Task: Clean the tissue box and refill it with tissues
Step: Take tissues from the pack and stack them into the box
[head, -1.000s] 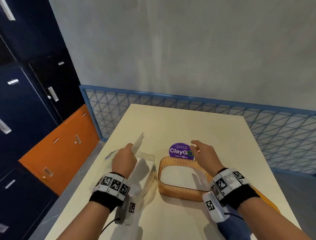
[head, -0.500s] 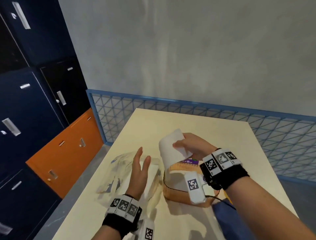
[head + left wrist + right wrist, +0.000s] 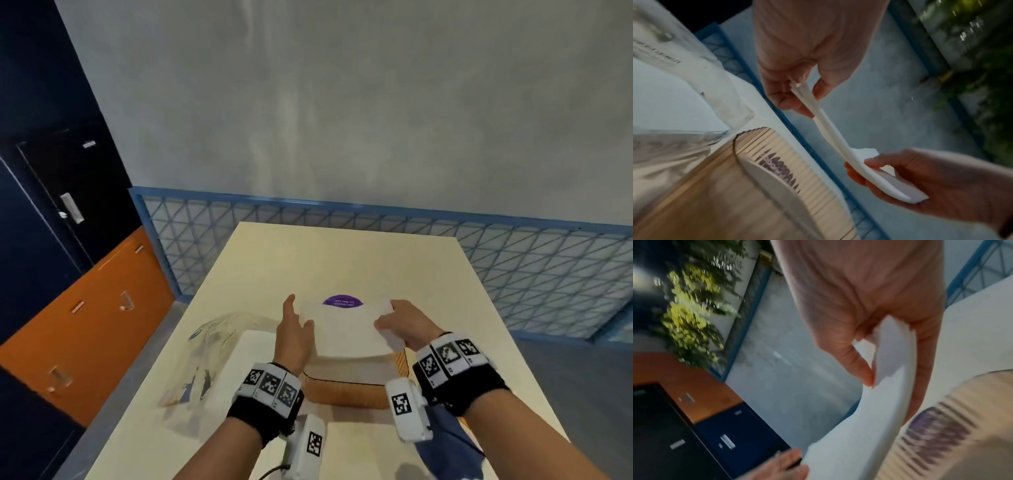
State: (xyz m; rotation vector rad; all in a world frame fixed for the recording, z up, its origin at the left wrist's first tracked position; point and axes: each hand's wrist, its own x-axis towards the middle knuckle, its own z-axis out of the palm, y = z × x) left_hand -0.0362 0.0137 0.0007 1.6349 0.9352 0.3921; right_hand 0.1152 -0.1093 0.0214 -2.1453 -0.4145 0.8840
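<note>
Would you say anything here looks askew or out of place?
Slightly: the tissue stack, held at each end by the left hand and right hand, sags in the middle above the orange tissue box. Nothing spilled.

On the table [image 3: 342,260], the tissue box [image 3: 342,390] sits right of the plastic bag [image 3: 212,356], with the tissues [image 3: 346,332] held above the box and a sticker [image 3: 342,301] behind.

white tissues [image 3: 346,329], ribbed orange tissue box [image 3: 342,394], purple sticker [image 3: 342,302], cream table [image 3: 342,260]
</note>
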